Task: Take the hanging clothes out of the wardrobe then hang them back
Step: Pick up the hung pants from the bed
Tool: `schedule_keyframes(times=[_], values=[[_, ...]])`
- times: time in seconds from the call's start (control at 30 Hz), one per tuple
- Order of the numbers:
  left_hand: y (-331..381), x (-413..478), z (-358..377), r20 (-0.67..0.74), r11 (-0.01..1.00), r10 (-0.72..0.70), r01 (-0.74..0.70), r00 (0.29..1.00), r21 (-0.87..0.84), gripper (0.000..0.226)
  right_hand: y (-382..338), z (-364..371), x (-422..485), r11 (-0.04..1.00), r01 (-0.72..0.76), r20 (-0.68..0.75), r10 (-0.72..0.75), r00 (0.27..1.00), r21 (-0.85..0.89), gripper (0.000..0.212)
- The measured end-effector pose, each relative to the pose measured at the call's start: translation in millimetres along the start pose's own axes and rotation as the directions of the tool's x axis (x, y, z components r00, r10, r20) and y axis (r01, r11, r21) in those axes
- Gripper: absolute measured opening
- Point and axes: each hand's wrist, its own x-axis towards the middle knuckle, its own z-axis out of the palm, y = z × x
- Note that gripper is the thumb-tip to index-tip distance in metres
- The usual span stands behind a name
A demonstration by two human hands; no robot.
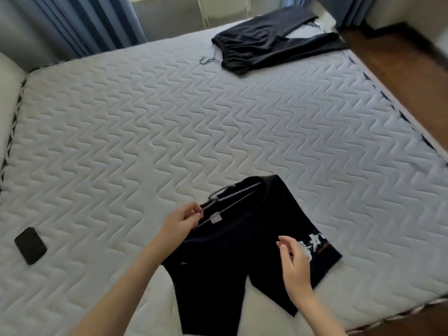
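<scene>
the mattress (169, 117) has quilted matt cloth. the t-shirt (230, 258) is black matt cloth on a thin metal hanger (232, 191). the trousers (271, 44) look slightly shiny. the floor (400, 69) is wood.

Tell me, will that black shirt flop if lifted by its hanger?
Probably floppy: the black shirt drapes limply over the mattress edge. The thin hanger looks stiff, likely keeping shoulders spread. Seems light: the left hand pinches it.

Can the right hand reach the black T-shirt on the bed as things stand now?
Probably yes. The right hand hovers open just over the black T-shirt, with nothing between them. The left hand pinches the hanger at the collar, off to one side.
</scene>
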Motion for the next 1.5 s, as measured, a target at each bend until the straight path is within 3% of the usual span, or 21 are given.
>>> schedule_keyframes(times=[0.07, 0.27, 0.43, 0.53, 0.7, 0.87, 0.93, 1.27, 1.5], values=[[18.9, -61.8, 2.3, 0.001, 0.998, 0.004, -0.004, 1.000, -0.056, 0.011, -26.4, -20.2, -41.7, 0.996, -0.034, -0.033, 0.037, 0.999, 0.079, 0.023], [68.1, -220.9, 3.6, -0.035, 0.975, 0.022, -0.029, 0.999, -0.221, 0.038, -77.7, -63.5, -172.5, 0.978, -0.021, -0.170, 0.056, 0.984, 0.206, 0.022], [66.3, -299.9, 10.1, -0.043, 0.966, 0.161, -0.167, 0.986, -0.199, 0.029, -68.5, -87.3, -262.5, 0.960, 0.018, -0.322, 0.075, 0.944, 0.278, 0.024], [63.2, -318.3, 18.5, -0.008, 0.964, 0.219, -0.218, 0.976, -0.150, 0.036, -46.1, -104.8, -296.1, 0.952, 0.001, -0.413, 0.133, 0.901, 0.307, 0.024], [93.9, -320.6, 61.2, 0.101, 0.959, 0.242, -0.223, 0.965, -0.175, 0.025, -5.7, -148.4, -334.1, 0.933, -0.033, -0.552, 0.241, 0.798, 0.359, 0.027], [126.9, -280.4, 120.4, 0.183, 0.952, 0.296, -0.305, 0.938, 0.026, 0.025, 37.7, -202.5, -342.6, 0.884, -0.089, -0.611, 0.386, 0.692, 0.459, 0.024], [147.9, -265.1, 152.2, 0.195, 0.949, 0.302, -0.313, 0.933, 0.027, 0.025, 56.2, -230.8, -334.1, 0.867, -0.111, -0.609, 0.427, 0.669, 0.486, 0.024], [235.5, -216.3, 307.1, 0.155, 0.984, 0.176, -0.174, 0.972, -0.026, 0.031, 86.6, -417.2, -240.9, 0.854, -0.084, -0.587, 0.420, 0.692, 0.513, 0.025], [289.7, -167.8, 403.7, 0.159, 0.985, 0.147, -0.158, 0.976, 0.063, 0.026, 122.1, -518.7, -176.0, 0.840, -0.106, -0.582, 0.453, 0.675, 0.532, 0.027]])
